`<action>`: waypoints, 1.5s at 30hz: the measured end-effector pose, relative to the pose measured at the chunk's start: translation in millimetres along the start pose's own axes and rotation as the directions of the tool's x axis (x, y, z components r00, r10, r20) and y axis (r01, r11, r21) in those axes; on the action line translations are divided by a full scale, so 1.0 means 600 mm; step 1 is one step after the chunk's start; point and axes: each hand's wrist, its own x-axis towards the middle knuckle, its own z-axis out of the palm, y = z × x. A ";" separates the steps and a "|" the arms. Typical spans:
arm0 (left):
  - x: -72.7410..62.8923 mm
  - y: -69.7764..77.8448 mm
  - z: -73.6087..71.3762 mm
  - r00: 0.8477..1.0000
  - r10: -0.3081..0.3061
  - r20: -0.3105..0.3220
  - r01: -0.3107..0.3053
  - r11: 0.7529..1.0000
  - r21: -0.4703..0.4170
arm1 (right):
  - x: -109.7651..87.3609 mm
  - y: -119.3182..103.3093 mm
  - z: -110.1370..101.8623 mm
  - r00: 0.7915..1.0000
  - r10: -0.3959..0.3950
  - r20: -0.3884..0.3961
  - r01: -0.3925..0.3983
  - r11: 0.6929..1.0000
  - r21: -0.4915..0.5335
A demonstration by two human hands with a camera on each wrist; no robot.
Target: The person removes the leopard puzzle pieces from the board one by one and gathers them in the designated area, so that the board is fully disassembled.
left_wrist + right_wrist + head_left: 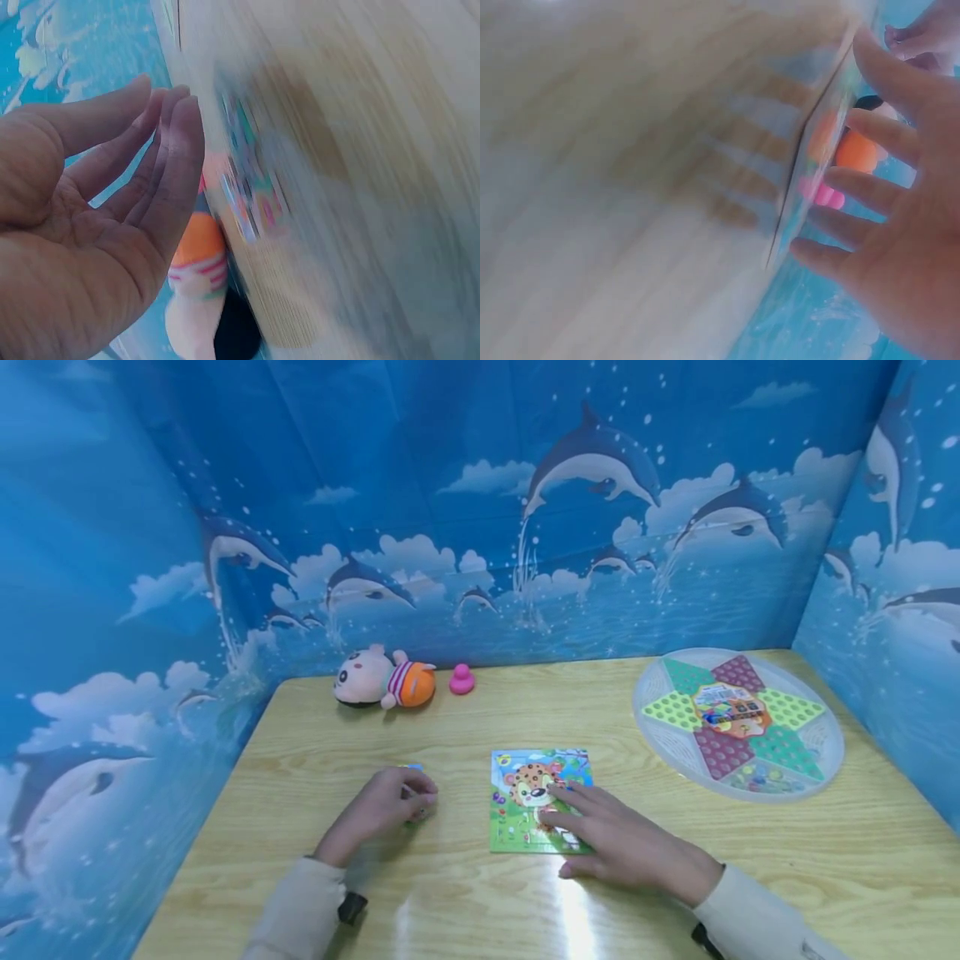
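Leopard puzzle board (517, 822) lies flat on the table (300, 752), w/ R hand (615, 835) over its right part, fingers spread & gripping nothing. L of board, L hand (397, 802) is at the loose pcs. (266, 206), fingers loosely curved, thumb apart, no pc. seen in grasp; step in hand is prob. pc. pickup, & next move likely calls for a thumb-finger pinch on one pc. w/ R hand steadying the board. Plush doll (371, 678) & pink toy (462, 680) lie at table rear, star-patterned game board (738, 724) far R.
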 end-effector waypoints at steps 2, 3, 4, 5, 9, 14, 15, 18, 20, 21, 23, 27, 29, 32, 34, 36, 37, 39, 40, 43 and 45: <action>0.003 0.007 0.007 1.000 0.017 0.013 -0.018 1.000 0.016 | -0.006 0.001 -0.004 1.000 0.003 0.003 -0.003 1.000 0.009; 0.005 0.011 0.011 0.999 0.027 0.023 -0.027 0.999 0.023 | -0.008 0.001 -0.005 1.000 0.005 0.004 -0.005 1.000 0.018; 0.007 0.015 0.014 0.999 0.034 0.033 -0.035 0.999 0.031 | -0.011 0.002 -0.007 1.000 0.006 0.006 -0.006 1.000 0.026; 0.009 0.019 0.017 0.998 0.041 0.042 -0.043 0.998 0.035 | -0.013 0.002 -0.008 1.000 0.008 0.011 -0.009 0.999 0.034; 0.019 0.031 0.031 0.993 0.077 0.086 -0.081 0.995 0.050 | -0.021 0.002 -0.008 1.000 0.003 0.017 -0.004 1.000 0.025; 0.026 0.045 0.047 0.985 0.127 0.115 -0.134 0.990 0.052 | -0.025 0.003 -0.004 1.000 -0.001 0.010 0.001 1.000 0.025; 0.027 0.048 0.050 0.983 0.139 0.119 -0.145 0.988 0.049 | -0.025 0.004 -0.003 1.000 0.002 0.009 -0.002 1.000 0.030; 0.031 0.055 0.061 0.976 0.167 0.140 -0.174 0.984 0.042 | -0.025 0.006 0.001 1.000 0.008 0.007 -0.009 0.999 0.041; 0.033 0.059 0.068 0.972 0.176 0.157 -0.184 0.982 0.033 | -0.025 0.007 0.003 1.000 0.007 0.006 -0.008 0.999 0.046; 0.034 0.061 0.072 0.970 0.181 0.164 -0.189 0.981 0.034 | -0.025 0.008 0.004 1.000 0.006 0.006 -0.006 0.999 0.048; 0.035 0.066 0.077 0.967 0.191 0.169 -0.201 0.979 0.041 | -0.024 0.009 0.006 1.000 0.002 0.005 -0.003 0.999 0.049; 0.035 0.074 0.086 0.966 0.195 0.171 -0.210 0.975 0.077 | -0.026 0.010 0.007 1.000 0.006 0.007 -0.007 0.998 0.057; 0.035 0.076 0.089 0.965 0.197 0.174 -0.215 0.972 0.094 | -0.026 0.010 0.007 1.000 0.010 0.009 -0.010 0.998 0.062; 0.035 0.080 0.093 0.964 0.197 0.180 -0.218 0.971 0.101 | -0.026 0.011 0.007 1.000 0.011 0.011 -0.011 0.998 0.065; 0.036 0.081 0.095 0.963 0.200 0.181 -0.222 0.969 0.108 | -0.026 0.010 0.006 1.000 0.011 0.011 -0.011 0.998 0.066; 0.037 0.081 0.098 0.963 0.199 0.181 -0.223 0.967 0.120 | -0.026 0.011 0.005 1.000 0.009 0.012 -0.010 0.998 0.067; 0.037 0.081 0.098 0.963 0.200 0.182 -0.224 0.966 0.126 | -0.026 0.011 0.005 1.000 0.008 0.012 -0.009 0.998 0.067; 0.038 0.081 0.100 0.962 0.205 0.182 -0.231 0.963 0.139 | -0.026 0.011 0.005 1.000 0.006 0.010 -0.006 0.998 0.069; 0.039 0.081 0.100 0.961 0.207 0.182 -0.234 0.962 0.144 | -0.027 0.011 0.005 1.000 0.003 0.008 -0.003 0.998 0.070; 0.040 0.081 0.101 0.959 0.217 0.180 -0.245 0.957 0.155 | -0.027 0.011 0.006 1.000 -0.005 0.000 0.005 0.997 0.071; 0.041 0.081 0.101 0.959 0.222 0.179 -0.251 0.954 0.162 | -0.028 0.011 0.006 1.000 -0.007 -0.003 0.007 0.998 0.070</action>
